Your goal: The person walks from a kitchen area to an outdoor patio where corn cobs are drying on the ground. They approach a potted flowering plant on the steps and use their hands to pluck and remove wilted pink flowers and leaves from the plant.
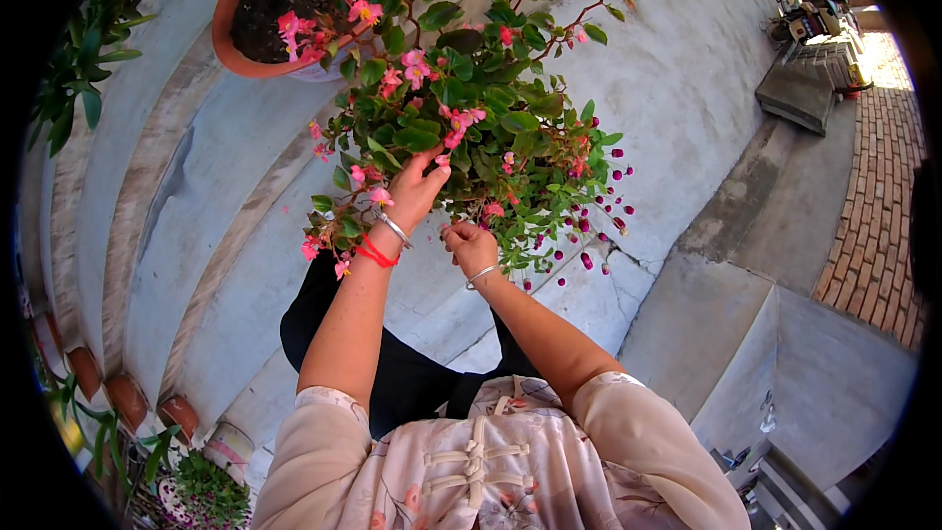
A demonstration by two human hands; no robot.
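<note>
Looking down from head height, a person's chest in a pale floral top with knotted cord fastenings fills the lower edge, cut off by the round rim. Both bare forearms rise from it toward a flowering plant (471,108).

Nearest, the right hand (471,245) is curled loosely at the plant's lower fringe, a thin silver bangle (480,277) on its wrist. Its fingertips are pinched together at a small stem or bloom, but what they grip is too small to make out. The left hand (412,191) reaches higher, palm turned up and fingers pushed into the foliage; leaves hide the fingertips, so whether they clasp a stem cannot be told. Its wrist wears a silver bangle and a red cord (376,255).

The plant is bushy, with glossy green leaves, reddish stems, pink blossoms and dark magenta buds hanging at its right side. It spills from a terracotta pot (228,25) standing on pale concrete steps (196,206), partly hidden by blooms. Beyond, at the right, lies a brick pavement (878,196), its far clutter blurred.
</note>
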